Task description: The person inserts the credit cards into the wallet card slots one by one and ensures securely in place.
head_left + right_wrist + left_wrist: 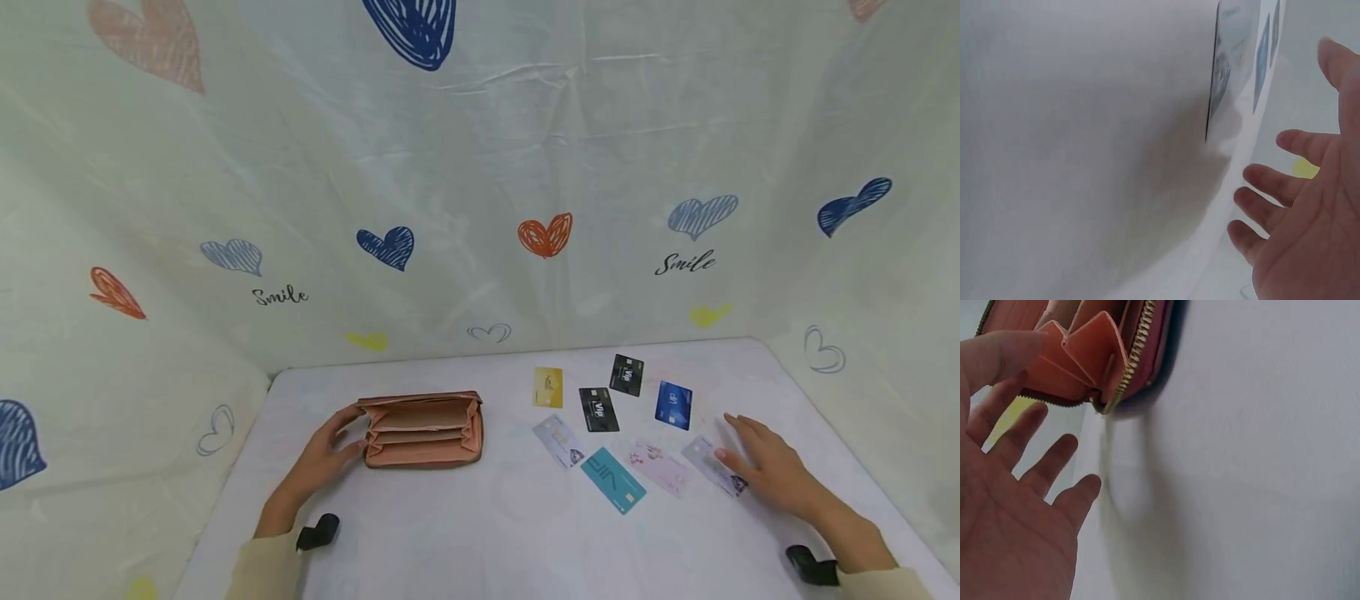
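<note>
A pinkish-brown zip wallet (423, 454) lies opened on the table, its inner pockets facing up. At its left end is my left hand (324, 454), index fingertip by the upper corner and thumb by the lower side. Beside the wallet's brass zipper (1135, 353), the other fingers spread loosely in the left wrist view. My right hand (776, 471) hovers with spread fingers over the right end of a pale grey card (708, 458), holding nothing. Left of it lie a pink patterned card (658, 468) and a teal card (613, 481); a blue card (673, 406) is just beyond.
Farther back lie a yellow card (548, 387) and two black VIP cards (627, 375). Another pale card (558, 442) lies between the wallet and the teal card. The white table (480, 542) meets a heart-printed cloth wall (465, 200) at the back and sides.
</note>
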Tool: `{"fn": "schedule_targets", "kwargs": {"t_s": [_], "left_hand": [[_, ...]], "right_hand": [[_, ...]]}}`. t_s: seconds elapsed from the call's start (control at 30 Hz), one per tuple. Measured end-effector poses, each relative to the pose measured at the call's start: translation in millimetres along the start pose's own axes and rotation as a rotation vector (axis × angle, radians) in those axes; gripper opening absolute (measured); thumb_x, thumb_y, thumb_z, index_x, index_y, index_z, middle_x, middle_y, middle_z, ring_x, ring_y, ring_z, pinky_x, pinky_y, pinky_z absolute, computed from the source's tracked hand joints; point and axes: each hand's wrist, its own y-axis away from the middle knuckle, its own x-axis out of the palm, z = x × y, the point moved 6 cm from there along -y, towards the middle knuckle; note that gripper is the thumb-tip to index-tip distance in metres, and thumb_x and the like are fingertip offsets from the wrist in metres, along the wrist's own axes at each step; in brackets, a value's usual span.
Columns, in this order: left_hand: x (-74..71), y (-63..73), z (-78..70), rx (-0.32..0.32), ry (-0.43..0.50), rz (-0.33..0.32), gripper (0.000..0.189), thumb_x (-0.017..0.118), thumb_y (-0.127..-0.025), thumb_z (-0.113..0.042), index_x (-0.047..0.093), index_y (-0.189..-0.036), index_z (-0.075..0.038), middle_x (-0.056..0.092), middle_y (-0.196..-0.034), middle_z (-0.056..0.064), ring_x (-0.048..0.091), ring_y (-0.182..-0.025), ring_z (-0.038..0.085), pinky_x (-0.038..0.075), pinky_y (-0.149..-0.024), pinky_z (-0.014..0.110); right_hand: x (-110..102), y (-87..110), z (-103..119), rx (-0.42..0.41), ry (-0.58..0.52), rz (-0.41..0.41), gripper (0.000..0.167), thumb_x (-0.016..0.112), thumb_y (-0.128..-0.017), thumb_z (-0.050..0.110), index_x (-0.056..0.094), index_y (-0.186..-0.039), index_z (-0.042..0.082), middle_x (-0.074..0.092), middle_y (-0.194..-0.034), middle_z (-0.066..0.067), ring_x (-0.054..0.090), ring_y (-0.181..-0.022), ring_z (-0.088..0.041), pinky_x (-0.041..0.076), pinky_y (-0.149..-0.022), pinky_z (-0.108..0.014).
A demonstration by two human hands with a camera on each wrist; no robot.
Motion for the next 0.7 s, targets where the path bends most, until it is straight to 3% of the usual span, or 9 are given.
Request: {"fn": "schedule_targets", "kwargs": {"t_s": [0.13, 0.3, 0.43, 0.57, 0.63, 0.7], "left_hand": [[3.0, -4.1, -0.8, -0.042, 0.092, 0.026, 0.060, 0.071, -0.098, -0.002, 0.043, -0.149, 0.009, 0.038, -0.160, 0.033, 0.032, -0.149, 0.054, 0.027, -0.120, 0.068], [4.3, -5.8, 0.7, -0.057, 0.166, 0.029, 0.068, 0.070, -0.096, 0.004, 0.036, -0.154, 0.007, 0.034, -0.162, 0.032, 0.029, -0.152, 0.053, 0.028, -0.121, 0.061], [5.8, -6.1, 3.3, -0.040, 0.209, 0.042, 0.074, 0.066, -0.091, 0.013, 0.032, -0.156, 0.005, 0.030, -0.165, 0.028, 0.031, -0.152, 0.048, 0.035, -0.123, 0.038], [8.2, -5.7, 3.9, -0.009, 0.267, 0.069, 0.074, 0.057, -0.087, 0.021, 0.030, -0.155, 0.006, 0.025, -0.165, 0.025, 0.040, -0.147, 0.014, 0.038, -0.111, 0.013], [9.8, -5.4, 4.1, 0.001, 0.314, 0.085, 0.075, 0.054, -0.086, 0.023, 0.028, -0.154, 0.007, 0.022, -0.165, 0.025, 0.041, -0.139, -0.003, 0.040, -0.107, 0.011], [11.6, -4.7, 3.5, 0.004, 0.359, 0.098, 0.076, 0.053, -0.085, 0.023, 0.026, -0.154, 0.007, 0.019, -0.165, 0.026, 0.042, -0.134, -0.012, 0.043, -0.105, 0.012]], "right_hand": [[1.8, 2.3, 11.3, -0.027, -0.044, 0.029, 0.068, 0.075, -0.098, 0.025, 0.047, -0.144, -0.016, 0.048, -0.140, -0.045, 0.045, -0.127, -0.065, 0.040, -0.100, -0.078], [5.9, 2.0, 21.2, 0.006, -0.050, 0.087, 0.075, 0.083, -0.091, 0.026, 0.049, -0.144, -0.015, 0.050, -0.138, -0.043, 0.048, -0.127, -0.063, 0.043, -0.101, -0.076], [7.1, 2.2, 25.4, 0.018, -0.024, 0.086, 0.076, 0.087, -0.087, 0.024, 0.052, -0.142, -0.014, 0.052, -0.135, -0.042, 0.050, -0.123, -0.061, 0.045, -0.100, -0.075], [6.6, 3.4, 27.6, -0.011, -0.012, 0.049, 0.071, 0.089, -0.083, 0.017, 0.056, -0.138, -0.014, 0.055, -0.130, -0.039, 0.055, -0.117, -0.057, 0.048, -0.097, -0.072], [6.5, 3.4, 27.6, -0.015, -0.005, 0.039, 0.069, 0.090, -0.082, 0.014, 0.057, -0.136, -0.014, 0.055, -0.127, -0.038, 0.057, -0.114, -0.055, 0.049, -0.096, -0.071], [6.5, 2.8, 26.7, -0.007, -0.005, 0.038, 0.067, 0.090, -0.081, 0.012, 0.058, -0.135, -0.013, 0.056, -0.126, -0.037, 0.059, -0.112, -0.053, 0.051, -0.095, -0.069]]}}
